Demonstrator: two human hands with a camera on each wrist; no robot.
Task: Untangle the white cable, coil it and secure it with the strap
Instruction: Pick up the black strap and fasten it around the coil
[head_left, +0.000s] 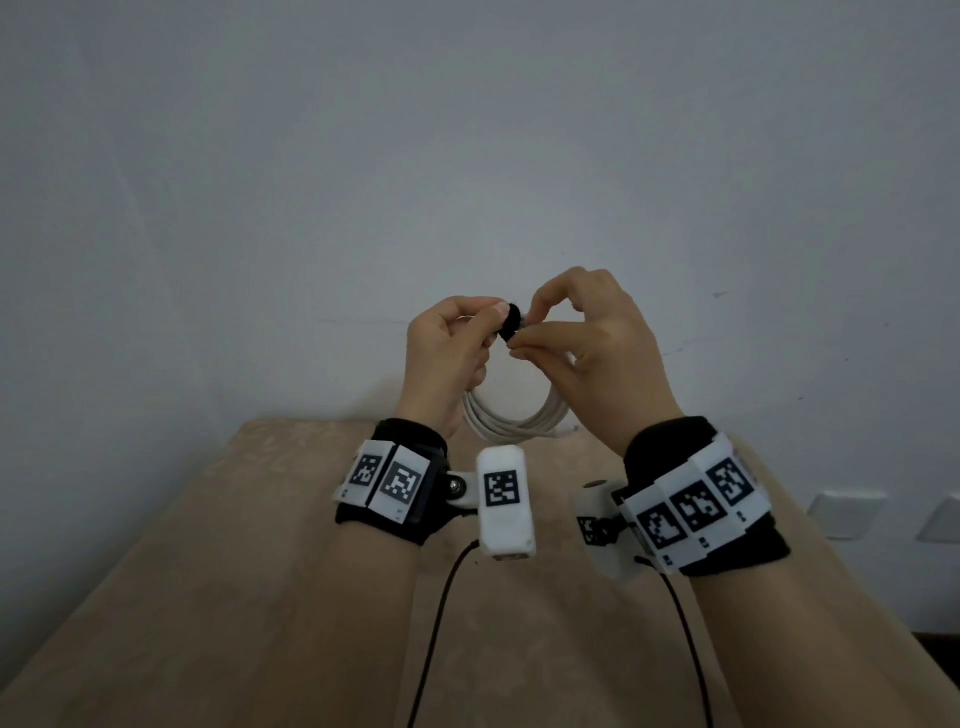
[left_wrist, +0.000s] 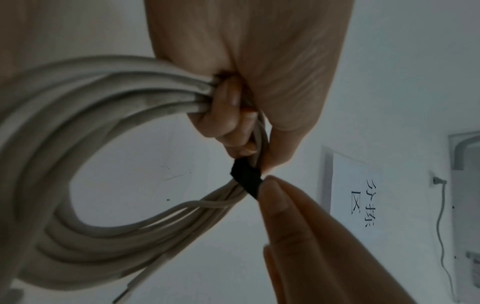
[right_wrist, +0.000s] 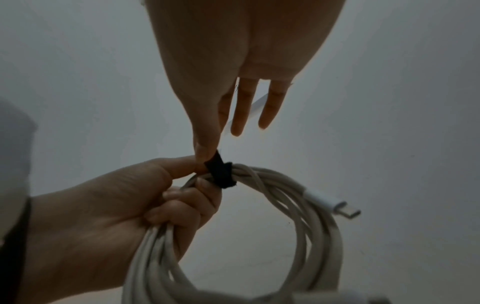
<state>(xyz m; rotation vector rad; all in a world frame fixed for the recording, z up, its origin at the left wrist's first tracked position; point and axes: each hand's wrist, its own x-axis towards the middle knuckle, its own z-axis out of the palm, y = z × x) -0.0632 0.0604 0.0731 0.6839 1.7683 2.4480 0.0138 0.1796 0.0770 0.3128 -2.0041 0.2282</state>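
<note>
The white cable (head_left: 511, 418) hangs as a coil of several loops in the air above the table's far end. My left hand (head_left: 447, 353) grips the top of the coil (left_wrist: 109, 107), fingers curled round the bundled strands (right_wrist: 166, 242). A black strap (head_left: 511, 323) is wrapped round the bundle just beside those fingers. My right hand (head_left: 582, 332) pinches the strap (left_wrist: 246, 179) between thumb and forefinger; its other fingers stick out free. In the right wrist view the strap (right_wrist: 221, 172) circles the strands, and a white plug (right_wrist: 335, 203) juts from the coil's right side.
A beige table (head_left: 260, 571) lies below the hands, against a plain grey wall (head_left: 467, 156). Two wall sockets (head_left: 844, 514) sit low at the right. Black leads (head_left: 431, 639) run from the wrist cameras toward me. A paper sign (left_wrist: 355, 185) hangs on the wall.
</note>
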